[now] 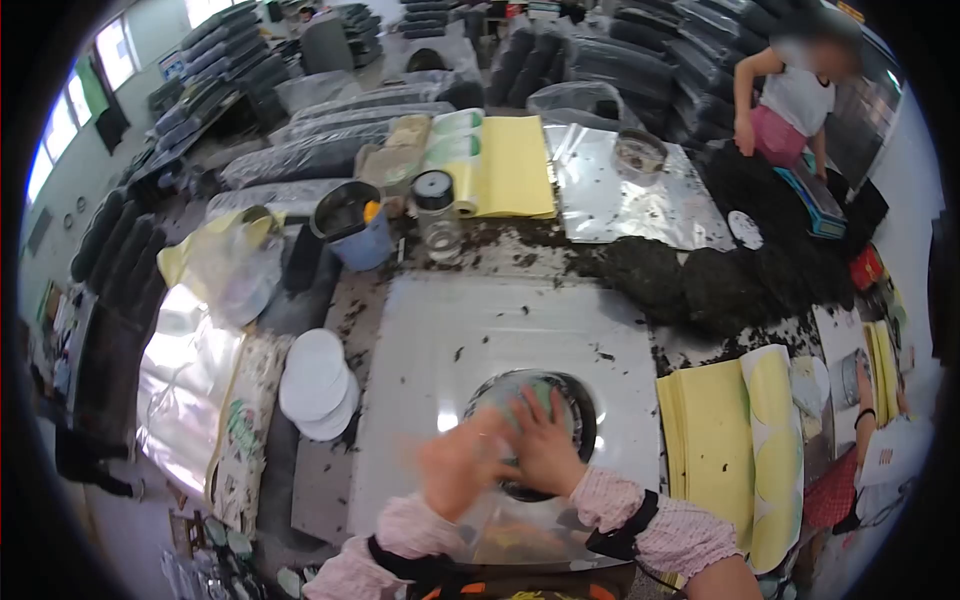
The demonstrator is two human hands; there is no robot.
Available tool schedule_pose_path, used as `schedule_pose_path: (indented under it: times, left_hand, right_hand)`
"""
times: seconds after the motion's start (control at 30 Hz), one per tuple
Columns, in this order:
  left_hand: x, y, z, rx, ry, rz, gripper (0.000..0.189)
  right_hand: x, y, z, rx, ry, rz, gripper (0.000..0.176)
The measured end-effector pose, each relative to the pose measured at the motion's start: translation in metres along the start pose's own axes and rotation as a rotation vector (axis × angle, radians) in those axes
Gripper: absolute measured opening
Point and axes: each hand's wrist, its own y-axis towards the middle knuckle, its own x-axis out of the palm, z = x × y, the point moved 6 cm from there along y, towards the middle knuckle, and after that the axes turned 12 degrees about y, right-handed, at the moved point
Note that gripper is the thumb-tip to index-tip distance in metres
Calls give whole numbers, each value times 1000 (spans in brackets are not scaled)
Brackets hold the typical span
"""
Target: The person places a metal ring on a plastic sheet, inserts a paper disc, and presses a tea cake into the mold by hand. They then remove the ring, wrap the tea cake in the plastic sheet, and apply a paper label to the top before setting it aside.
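A dark round ring (588, 412), like a shallow mould or dish, sits on the white tray (420, 320) in front of me. Inside it shows a pale green round piece (515, 388), partly covered by my hands. My right hand (548, 440) lies on this piece with its fingers stretched and spread. Close beside it, at the ring's left edge, is my left hand (462, 462), smeared by motion, so its fingers cannot be made out. Both wrists have pink sleeves with dark bands.
White round discs (318, 375) are stacked to the left. Yellow sheets (705, 420) with round labels lie to the right. Behind the tray stand a blue bucket (360, 240), a clear jar (437, 225) and dark leafy heaps (680, 285). Co-workers (800, 100) are on the right.
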Motion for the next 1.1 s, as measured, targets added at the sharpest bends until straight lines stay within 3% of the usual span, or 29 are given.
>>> schedule_pose_path:
  times: [0.03,0.07,0.1,0.13,0.17,0.2,0.23,0.3,0.37,0.43,0.5,0.53,0.57,0.63,0.67,0.73,0.8,0.83,0.9,1.1]
  left_hand:
    - [0,-10,31,257,117,79,26]
    - [-5,-9,58,308,10,141,28]
    - [3,-12,64,376,-6,60,28]
    - [9,-16,65,413,31,75,26]
    - [6,-18,64,377,56,60,26]
    - [14,-29,56,333,55,32,40]
    - [10,-35,53,292,83,44,35]
    - [1,-42,50,221,136,72,26]
    - [11,-57,39,139,181,-60,24]
    - [2,-64,14,5,225,-152,21]
    - [-11,-71,-10,-195,245,-203,17]
    - [12,-82,-43,-277,138,-226,25]
    - [22,-89,-64,-351,-26,-232,23]
    - [31,-95,-96,-432,-337,-245,24]
    - [31,-98,-109,-453,-482,-257,27]
    - [-13,-98,-125,-337,-476,-322,23]
    - [-35,-110,-141,235,-31,-495,21]
    - [-40,-118,-143,301,-8,-600,20]
    - [-42,-145,-139,415,21,-821,20]
    - [-15,-160,-157,315,-136,-797,19]
  right_hand:
    - [3,5,0,48,-36,-74,70]
    - [5,0,4,-39,-33,48,69]
    - [2,-5,15,-140,-27,179,68]
    - [-15,-8,25,-40,20,209,67]
    - [-30,-13,32,5,36,268,65]
    - [-44,-19,38,50,54,329,63]
    - [-38,-24,37,57,46,421,59]
    - [26,-9,13,-7,474,190,63]
    - [73,-15,-12,-79,584,-13,64]
    - [96,-36,-23,-170,385,-126,60]
    - [96,-27,0,-32,491,-312,46]
    - [28,-19,-32,276,830,-154,29]
    - [18,-23,-16,212,632,-190,21]
    - [-6,-41,-22,-49,357,-130,50]
    - [-18,-50,-25,-77,298,-49,54]
    - [-42,-73,-32,-125,176,113,61]
    - [-50,-107,-30,-42,242,118,71]
    - [-45,-116,-26,-3,282,119,76]
    - [-23,-126,-24,4,303,8,83]
    - [-4,-128,-19,100,256,30,81]
